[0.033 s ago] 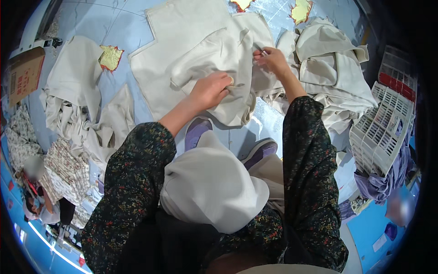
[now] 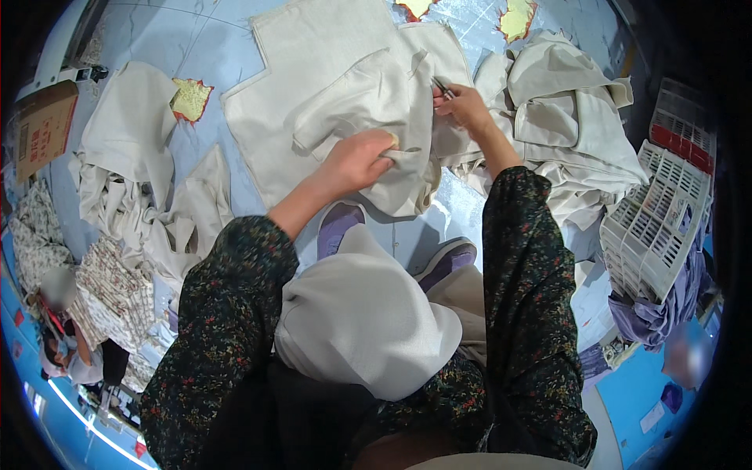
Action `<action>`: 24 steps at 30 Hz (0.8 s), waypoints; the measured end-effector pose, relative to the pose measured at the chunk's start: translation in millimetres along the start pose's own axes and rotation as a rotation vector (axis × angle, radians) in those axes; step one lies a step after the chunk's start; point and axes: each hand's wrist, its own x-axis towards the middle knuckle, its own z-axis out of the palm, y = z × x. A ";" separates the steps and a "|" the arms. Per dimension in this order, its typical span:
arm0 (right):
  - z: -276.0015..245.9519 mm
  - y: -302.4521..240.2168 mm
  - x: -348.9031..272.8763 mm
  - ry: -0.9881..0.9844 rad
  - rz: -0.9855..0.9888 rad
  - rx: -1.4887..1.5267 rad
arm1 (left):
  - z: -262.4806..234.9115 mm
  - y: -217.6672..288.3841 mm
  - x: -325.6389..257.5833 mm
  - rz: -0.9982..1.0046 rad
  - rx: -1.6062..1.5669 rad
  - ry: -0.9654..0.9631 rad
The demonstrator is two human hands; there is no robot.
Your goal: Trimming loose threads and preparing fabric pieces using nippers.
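A cream cloth piece (image 2: 345, 94) with sewn edges lies partly folded on the floor in front of me. My left hand (image 2: 360, 160) is closed on a fold of this cloth, and something yellowish shows at its fingertips. Just right of it, my right hand (image 2: 464, 108) holds small dark metal snips (image 2: 444, 88), with the tips pointing up and left over the cloth's right side. The fingers partly hide the snips, and I cannot tell whether the blades touch the cloth.
Cream cloth heaps lie at the right (image 2: 568, 117) and left (image 2: 129, 125). A white plastic crate (image 2: 658, 219) stands at far right, a cardboard box (image 2: 47, 129) at far left. Yellow scraps (image 2: 190, 99) are on the floor. A person (image 2: 70, 345) is at lower left, near patterned fabric (image 2: 117, 290).
The snips show more clearly in my right hand, tilted up and left. My left hand has shifted very slightly left and the cloth fold at its fingers has lifted a little.
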 end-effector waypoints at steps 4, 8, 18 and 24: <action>16.7 12.7 -14.6 0.163 0.109 -0.019 | -56.1 19.8 -52.9 -0.182 -0.405 0.238; 37.5 6.6 -43.8 0.203 0.072 -0.192 | -93.7 9.4 -122.3 -0.314 -0.641 0.648; 57.5 1.4 -71.1 -0.064 0.184 0.460 | -121.8 -7.2 -163.6 -0.345 -0.636 0.754; -11.2 -168.8 -54.9 0.132 -0.476 0.598 | -233.7 -28.4 -92.7 -0.089 -0.338 1.008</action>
